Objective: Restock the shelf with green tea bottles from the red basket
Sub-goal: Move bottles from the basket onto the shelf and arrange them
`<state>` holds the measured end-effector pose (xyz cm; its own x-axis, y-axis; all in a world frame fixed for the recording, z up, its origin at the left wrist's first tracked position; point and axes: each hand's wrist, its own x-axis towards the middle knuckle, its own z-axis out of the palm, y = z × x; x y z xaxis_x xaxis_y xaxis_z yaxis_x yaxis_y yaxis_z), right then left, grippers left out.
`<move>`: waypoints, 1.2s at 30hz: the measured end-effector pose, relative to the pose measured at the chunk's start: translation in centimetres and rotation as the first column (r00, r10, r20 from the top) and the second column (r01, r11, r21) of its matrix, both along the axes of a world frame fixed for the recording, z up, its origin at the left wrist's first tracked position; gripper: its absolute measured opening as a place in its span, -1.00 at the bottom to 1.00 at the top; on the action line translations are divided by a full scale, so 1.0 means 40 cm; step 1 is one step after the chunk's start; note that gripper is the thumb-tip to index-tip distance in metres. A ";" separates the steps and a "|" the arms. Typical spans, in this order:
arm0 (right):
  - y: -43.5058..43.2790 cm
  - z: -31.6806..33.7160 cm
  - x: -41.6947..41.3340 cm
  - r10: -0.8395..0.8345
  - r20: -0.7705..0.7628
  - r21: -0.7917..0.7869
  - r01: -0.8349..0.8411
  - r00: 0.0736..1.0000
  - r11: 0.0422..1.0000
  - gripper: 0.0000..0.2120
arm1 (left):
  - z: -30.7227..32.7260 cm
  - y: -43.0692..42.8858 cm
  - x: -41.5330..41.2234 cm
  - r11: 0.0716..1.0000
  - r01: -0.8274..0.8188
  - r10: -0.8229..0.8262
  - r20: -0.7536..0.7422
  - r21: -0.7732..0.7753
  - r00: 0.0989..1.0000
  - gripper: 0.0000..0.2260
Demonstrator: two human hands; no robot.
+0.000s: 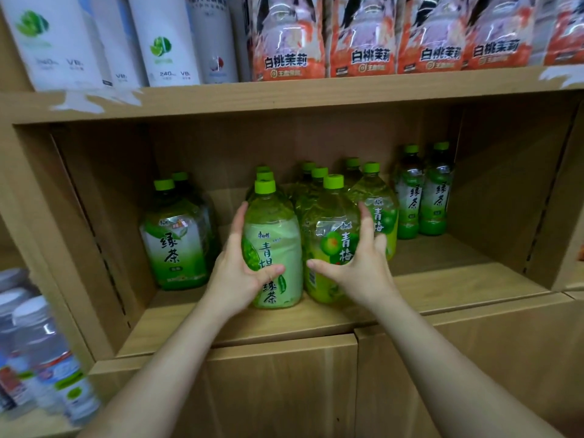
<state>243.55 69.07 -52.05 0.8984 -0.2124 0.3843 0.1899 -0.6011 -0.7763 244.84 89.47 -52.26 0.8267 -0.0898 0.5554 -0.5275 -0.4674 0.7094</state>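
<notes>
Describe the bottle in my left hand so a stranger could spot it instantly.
Find the wooden shelf below the orange-labelled bottles. At its front edge, the left hand grips the pale green bottle. Its label is opaque and milky, unlike the see-through neighbour printed with round fruit.

Even soft light, dim shelf recess, blurred edges, wide-angle bowing.
</notes>
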 end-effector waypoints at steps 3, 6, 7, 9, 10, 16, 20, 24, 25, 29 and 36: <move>0.032 -0.005 0.003 -0.151 0.016 -0.085 0.152 0.988 0.985 0.18 | -0.009 -0.014 -0.007 0.997 -0.067 0.067 -0.013 -0.032 0.998 0.03; 0.035 -0.003 0.009 -0.158 -0.008 -0.127 0.155 0.987 0.980 0.15 | -0.015 -0.023 -0.010 0.990 -0.126 0.125 -0.024 -0.056 0.992 0.01; 0.027 -0.002 0.009 -0.124 -0.011 -0.138 0.121 0.992 0.983 0.14 | -0.016 -0.025 -0.007 0.991 -0.123 0.121 -0.033 -0.056 0.992 0.00; 0.003 -0.001 0.003 -0.043 -0.024 -0.153 0.039 0.999 0.988 0.09 | -0.021 -0.032 -0.002 0.993 -0.094 0.090 -0.061 -0.068 0.994 -0.01; -0.006 -0.001 -0.001 -0.014 -0.021 -0.162 0.010 1.000 0.987 0.08 | -0.023 -0.034 0.000 0.995 -0.071 0.065 -0.071 -0.076 0.995 -0.02; 0.006 -0.001 -0.015 -0.134 0.055 -0.200 0.142 0.989 0.969 0.02 | -0.018 -0.006 0.011 0.997 0.077 -0.081 -0.120 -0.031 0.989 -0.10; 0.013 0.003 -0.017 -0.136 0.026 -0.174 0.139 0.990 0.975 0.04 | -0.025 -0.014 0.004 0.998 -0.031 0.026 -0.092 -0.053 0.995 -0.06; 0.004 0.019 -0.050 -0.057 -0.048 -0.167 0.048 0.997 0.985 0.06 | -0.027 -0.035 -0.038 0.939 -0.295 0.275 0.131 0.174 0.952 -0.09; 0.000 0.022 -0.067 -0.037 -0.066 -0.174 0.025 0.997 0.984 0.04 | -0.024 -0.040 -0.047 0.890 -0.368 0.312 0.230 0.268 0.922 -0.11; -0.048 0.032 -0.147 0.054 -0.076 -0.207 -0.069 0.996 0.976 -0.20 | 0.007 -0.053 -0.073 0.710 -0.521 0.398 0.340 0.473 0.852 -0.16; -0.242 0.080 -0.329 0.021 -0.120 -0.387 -0.066 0.993 0.920 -0.75 | 0.082 -0.186 -0.187 0.887 -0.310 0.125 0.469 0.342 0.874 -0.62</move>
<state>230.40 59.39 -48.84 0.9451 -0.0260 0.3257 0.1488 -0.8533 -0.4997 237.38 82.04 -48.98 0.5435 -0.2232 0.8092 -0.5810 -0.7958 0.1707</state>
